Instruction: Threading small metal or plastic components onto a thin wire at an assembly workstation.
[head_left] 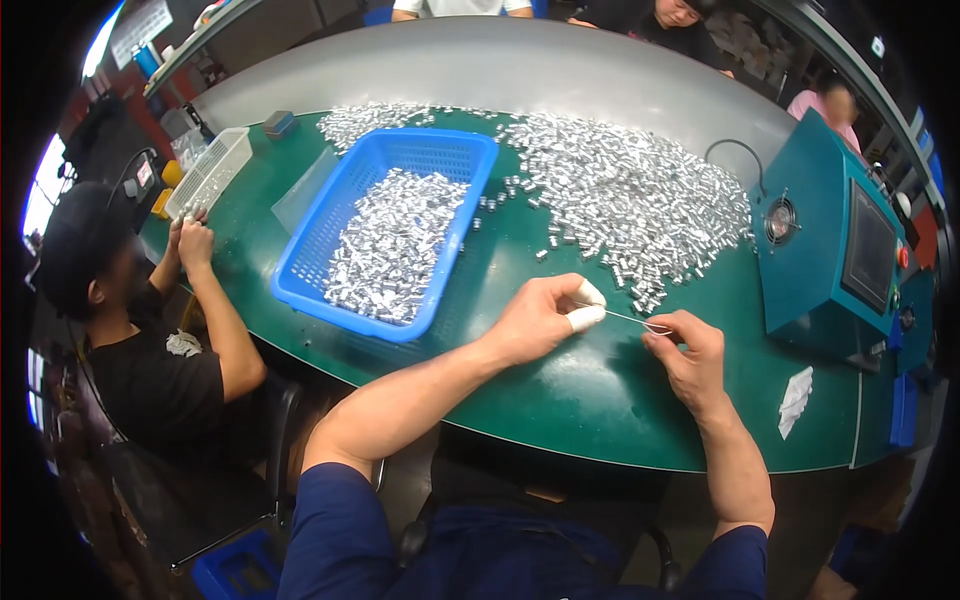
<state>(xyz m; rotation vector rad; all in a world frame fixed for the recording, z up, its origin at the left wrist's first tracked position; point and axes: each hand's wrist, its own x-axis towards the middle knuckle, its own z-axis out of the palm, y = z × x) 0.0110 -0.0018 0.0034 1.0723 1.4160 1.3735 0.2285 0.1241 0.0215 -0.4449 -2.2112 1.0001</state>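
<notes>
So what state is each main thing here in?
Left hand: pinching, wearing white finger covers
Right hand: pinching
Thin wire: held between both hands
Blue basket: upright, partly filled
Metal pieces: loose, heaped
Machine screen: dark
White scrap: wrinkled, lying down

Green table [560, 410], black chair [195, 500], perhaps bright windows [44, 178].

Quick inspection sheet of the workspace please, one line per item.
Surface: green tabletop, glossy where bare.
Things: thin wire in hand; heap of small silvery pieces; blue basket holding similar pieces.
Clutter: crumpled white scrap at the right.
Hands: left hand, white coverings on thumb and a finger, and right hand both pinch the wire.
Cables: dark cable arching beside teal machine.
Surroundings: co-worker at left; more people beyond the table.
</notes>
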